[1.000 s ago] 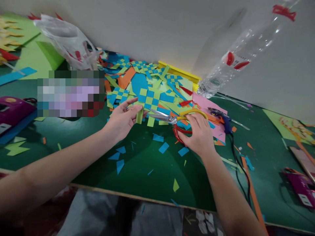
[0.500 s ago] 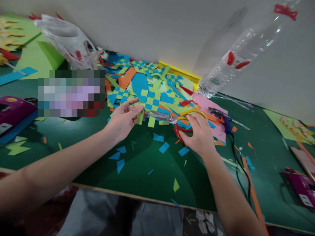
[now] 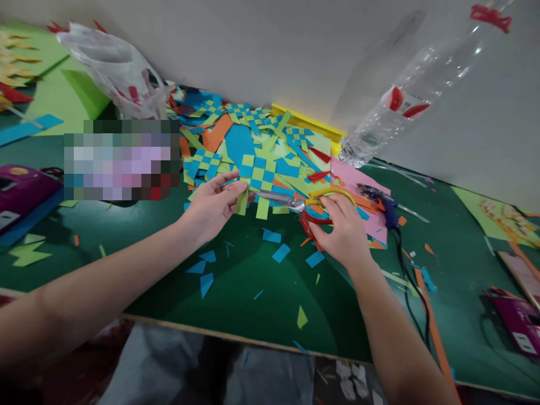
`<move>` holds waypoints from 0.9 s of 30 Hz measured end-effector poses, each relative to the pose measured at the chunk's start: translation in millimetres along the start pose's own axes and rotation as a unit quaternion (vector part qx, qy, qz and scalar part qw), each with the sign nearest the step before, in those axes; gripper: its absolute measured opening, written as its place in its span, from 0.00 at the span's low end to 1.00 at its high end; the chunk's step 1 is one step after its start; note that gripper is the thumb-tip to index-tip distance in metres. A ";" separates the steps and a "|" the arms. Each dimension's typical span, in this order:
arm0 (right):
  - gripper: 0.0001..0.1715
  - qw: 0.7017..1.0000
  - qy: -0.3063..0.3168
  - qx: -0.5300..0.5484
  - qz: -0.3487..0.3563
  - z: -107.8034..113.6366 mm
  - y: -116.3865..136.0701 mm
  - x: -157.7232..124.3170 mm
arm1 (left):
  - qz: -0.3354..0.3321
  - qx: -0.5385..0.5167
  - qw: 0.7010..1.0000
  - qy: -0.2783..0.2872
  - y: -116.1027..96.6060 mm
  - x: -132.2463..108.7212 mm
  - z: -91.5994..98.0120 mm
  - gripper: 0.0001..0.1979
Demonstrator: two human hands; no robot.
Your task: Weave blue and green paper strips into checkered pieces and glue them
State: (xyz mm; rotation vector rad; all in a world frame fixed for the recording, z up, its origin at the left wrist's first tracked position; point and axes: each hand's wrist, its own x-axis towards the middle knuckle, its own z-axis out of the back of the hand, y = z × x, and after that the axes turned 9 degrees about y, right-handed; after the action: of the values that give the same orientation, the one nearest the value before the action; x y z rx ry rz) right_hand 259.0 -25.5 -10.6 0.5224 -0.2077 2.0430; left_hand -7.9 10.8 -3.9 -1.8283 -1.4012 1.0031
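A woven paper piece [image 3: 258,173] in blue and light green checks is pinched at its lower left by my left hand [image 3: 213,203], thumb on a green strip end. Its green strip ends hang loose below. My right hand [image 3: 343,228] is wrapped round the scissors [image 3: 314,208], which have one yellow and one red handle. The blades point left and lie near the woven piece's lower edge, close to my left fingertips. Behind the piece spreads a heap of cut paper and other woven checks [image 3: 240,138]. Blue paper scraps [image 3: 280,253] lie on the green table below the scissors.
A glue gun [image 3: 386,208] with a black cord rests on pink paper [image 3: 343,174] at right. A tilted plastic bottle [image 3: 405,107] leans near the wall. A plastic bag [image 3: 118,73] and a purple box [image 3: 27,194] stand left. A phone [image 3: 521,275] lies far right.
The scissors' blades look closer together than before. Both hands and the woven piece are almost in the same place.
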 end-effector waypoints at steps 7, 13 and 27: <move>0.23 0.999 -0.022 -0.013 0.021 -1.7 -1.1 -1.0 | -0.002 0.004 1.000 -0.005 0.1 -0.8 -0.6 0.13; 0.23 1.000 -0.016 -0.005 0.012 -1.7 -2.0 -1.5 | 0.003 -0.002 1.000 -0.008 -1.1 -1.7 -2.5 0.12; 0.22 0.999 0.028 0.031 -0.021 3.3 3.3 1.0 | -0.002 -0.003 1.000 0.005 0.9 -0.5 0.0 0.14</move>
State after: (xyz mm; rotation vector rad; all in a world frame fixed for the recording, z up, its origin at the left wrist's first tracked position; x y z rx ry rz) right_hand 256.7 -27.5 -7.0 0.5031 -0.0995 2.0248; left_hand -7.5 10.0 -4.5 -1.8325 -1.4034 0.9876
